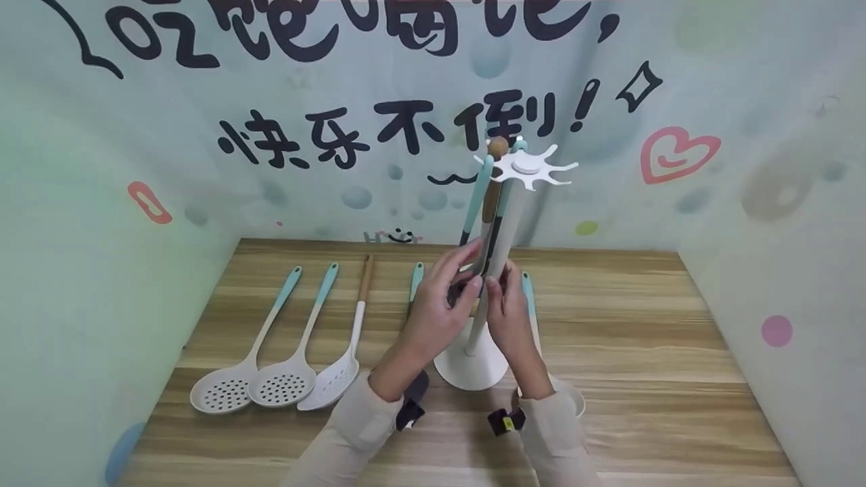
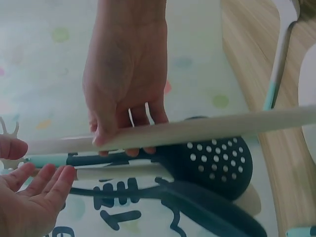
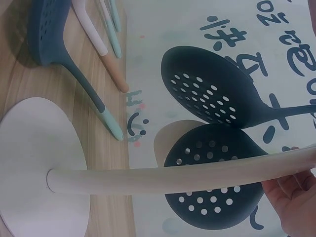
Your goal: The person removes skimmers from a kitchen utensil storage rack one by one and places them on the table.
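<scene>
A white utensil stand (image 1: 471, 368) rises between both hands, its pole leaning slightly right under a star-shaped hook top (image 1: 538, 162). My right hand (image 1: 512, 318) holds the pole partway up, thumb in front and fingers behind. My left hand (image 1: 433, 308) is beside the pole; in the left wrist view its thumb overlaps the pole and its fingers lie extended by the hanging handles. Several utensils hang on that side, among them a dark skimmer (image 3: 207, 91) and another dark skimmer (image 3: 212, 217) partly hidden by the pole. One hanging handle is brown, others turquoise.
On the wooden table (image 1: 643, 365) at left lie two pale skimmers with turquoise handles (image 1: 287, 287) and a white slotted turner (image 1: 338, 379) with a brown handle. A dark utensil (image 3: 49, 29) lies partly under the left arm. Another turquoise-handled utensil (image 1: 529, 291) lies behind the right arm.
</scene>
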Demonstrator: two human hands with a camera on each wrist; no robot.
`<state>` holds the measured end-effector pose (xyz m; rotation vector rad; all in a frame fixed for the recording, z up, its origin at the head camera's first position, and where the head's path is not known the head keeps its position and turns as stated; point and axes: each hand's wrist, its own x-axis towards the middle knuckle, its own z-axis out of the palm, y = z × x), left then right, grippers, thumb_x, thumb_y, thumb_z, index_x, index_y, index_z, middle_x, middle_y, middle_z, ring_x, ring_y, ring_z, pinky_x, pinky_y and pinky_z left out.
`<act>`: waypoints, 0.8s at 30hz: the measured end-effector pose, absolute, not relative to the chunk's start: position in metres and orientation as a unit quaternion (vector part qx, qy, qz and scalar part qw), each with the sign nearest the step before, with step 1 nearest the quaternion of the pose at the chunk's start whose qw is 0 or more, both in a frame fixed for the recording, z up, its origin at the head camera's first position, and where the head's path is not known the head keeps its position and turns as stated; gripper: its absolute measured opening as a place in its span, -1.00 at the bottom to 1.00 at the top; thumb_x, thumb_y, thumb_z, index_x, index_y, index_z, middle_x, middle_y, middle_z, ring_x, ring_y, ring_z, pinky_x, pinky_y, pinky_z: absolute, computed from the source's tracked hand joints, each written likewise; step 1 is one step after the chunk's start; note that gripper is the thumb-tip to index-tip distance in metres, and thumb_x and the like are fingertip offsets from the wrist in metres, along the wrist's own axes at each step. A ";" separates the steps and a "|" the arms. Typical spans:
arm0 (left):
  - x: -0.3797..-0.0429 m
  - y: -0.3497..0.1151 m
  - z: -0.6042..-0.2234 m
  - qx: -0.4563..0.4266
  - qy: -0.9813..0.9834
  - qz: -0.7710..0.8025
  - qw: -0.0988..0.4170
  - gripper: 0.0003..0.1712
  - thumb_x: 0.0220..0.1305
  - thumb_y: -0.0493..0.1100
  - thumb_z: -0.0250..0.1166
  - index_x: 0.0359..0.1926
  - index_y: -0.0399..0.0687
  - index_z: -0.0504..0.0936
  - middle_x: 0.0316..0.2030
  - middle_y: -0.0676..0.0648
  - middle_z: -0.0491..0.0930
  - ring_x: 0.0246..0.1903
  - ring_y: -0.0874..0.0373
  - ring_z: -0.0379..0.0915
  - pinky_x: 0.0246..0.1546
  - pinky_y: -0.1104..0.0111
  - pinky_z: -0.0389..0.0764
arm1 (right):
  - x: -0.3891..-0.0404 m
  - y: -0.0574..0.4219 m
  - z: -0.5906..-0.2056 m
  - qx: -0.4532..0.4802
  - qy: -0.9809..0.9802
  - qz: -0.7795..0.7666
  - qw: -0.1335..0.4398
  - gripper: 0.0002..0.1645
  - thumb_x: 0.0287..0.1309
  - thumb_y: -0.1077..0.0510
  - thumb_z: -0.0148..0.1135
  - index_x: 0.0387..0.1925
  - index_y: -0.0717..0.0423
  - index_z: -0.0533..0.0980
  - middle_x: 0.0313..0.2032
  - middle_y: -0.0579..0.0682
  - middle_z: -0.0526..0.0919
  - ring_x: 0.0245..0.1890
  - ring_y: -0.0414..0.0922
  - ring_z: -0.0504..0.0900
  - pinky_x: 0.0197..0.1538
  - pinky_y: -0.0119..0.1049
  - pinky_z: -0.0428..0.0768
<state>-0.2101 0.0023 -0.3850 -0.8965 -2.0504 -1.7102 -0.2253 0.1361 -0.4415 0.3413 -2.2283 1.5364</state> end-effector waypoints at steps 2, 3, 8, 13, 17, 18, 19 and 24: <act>-0.211 0.008 -0.385 -0.317 -0.724 -0.595 0.150 -0.45 0.36 -0.26 0.04 0.34 -0.22 0.18 0.25 -0.24 0.29 0.24 -0.06 0.27 0.15 0.21 0.43 | -0.226 0.136 -0.442 0.125 -0.799 0.548 0.214 -0.51 0.40 0.08 -0.21 0.22 0.30 0.10 0.09 0.27 0.42 0.10 0.06 0.44 0.11 0.01 0.43; -0.212 0.011 -0.386 -0.318 -0.726 -0.593 0.143 -0.42 0.37 -0.25 0.03 0.36 -0.22 0.13 0.28 -0.24 0.26 0.26 -0.06 0.24 0.17 0.18 0.41 | -0.226 0.136 -0.442 0.126 -0.798 0.548 0.217 -0.52 0.40 0.11 -0.21 0.22 0.30 0.11 0.10 0.27 0.42 0.10 0.06 0.44 0.12 0.00 0.42; -0.217 0.023 -0.386 -0.316 -0.731 -0.591 0.126 -0.39 0.41 -0.20 -0.03 0.40 -0.23 0.02 0.30 -0.27 0.19 0.29 0.01 0.20 0.24 0.22 0.33 | -0.225 0.136 -0.441 0.123 -0.802 0.538 0.230 -0.59 0.40 0.24 -0.20 0.20 0.32 0.14 0.07 0.26 0.43 0.05 0.04 0.45 0.09 -0.04 0.43; -0.222 0.031 -0.384 -0.303 -0.727 -0.604 0.124 -0.43 0.42 -0.21 -0.06 0.37 -0.24 0.05 0.29 -0.23 0.20 0.25 0.05 0.25 0.23 0.35 0.32 | -0.226 0.136 -0.442 0.120 -0.807 0.527 0.237 -0.63 0.40 0.25 -0.21 0.16 0.33 0.17 0.01 0.23 0.45 -0.02 0.01 0.45 0.03 -0.09 0.43; -0.227 0.037 -0.381 -0.299 -0.712 -0.624 0.119 -0.47 0.43 -0.22 -0.08 0.34 -0.30 0.08 0.25 -0.24 0.25 0.20 0.05 0.28 0.22 0.33 0.34 | -0.226 0.136 -0.442 0.120 -0.807 0.531 0.230 -0.61 0.40 0.24 -0.21 0.19 0.30 0.16 0.04 0.23 0.44 0.03 0.01 0.44 0.08 -0.08 0.43; -0.228 0.038 -0.380 -0.296 -0.710 -0.627 0.118 -0.48 0.43 -0.22 -0.09 0.34 -0.30 0.10 0.25 -0.25 0.26 0.20 0.05 0.28 0.22 0.32 0.34 | -0.226 0.137 -0.442 0.120 -0.805 0.534 0.227 -0.60 0.40 0.24 -0.20 0.20 0.29 0.15 0.06 0.23 0.44 0.05 0.02 0.43 0.10 -0.06 0.42; -0.229 0.040 -0.380 -0.294 -0.708 -0.631 0.118 -0.49 0.44 -0.21 -0.09 0.33 -0.31 0.11 0.24 -0.25 0.27 0.20 0.05 0.28 0.23 0.31 0.33 | -0.225 0.137 -0.442 0.121 -0.804 0.538 0.225 -0.59 0.40 0.24 -0.20 0.22 0.29 0.14 0.07 0.23 0.43 0.07 0.03 0.43 0.12 -0.05 0.42; -0.235 0.046 -0.376 -0.279 -0.706 -0.641 0.113 -0.56 0.45 -0.20 -0.11 0.27 -0.29 0.18 0.15 -0.22 0.37 0.12 0.07 0.36 0.17 0.32 0.38 | -0.226 0.137 -0.442 0.115 -0.803 0.543 0.220 -0.61 0.40 0.23 -0.20 0.19 0.30 0.16 0.08 0.24 0.43 0.13 0.06 0.41 0.17 -0.02 0.39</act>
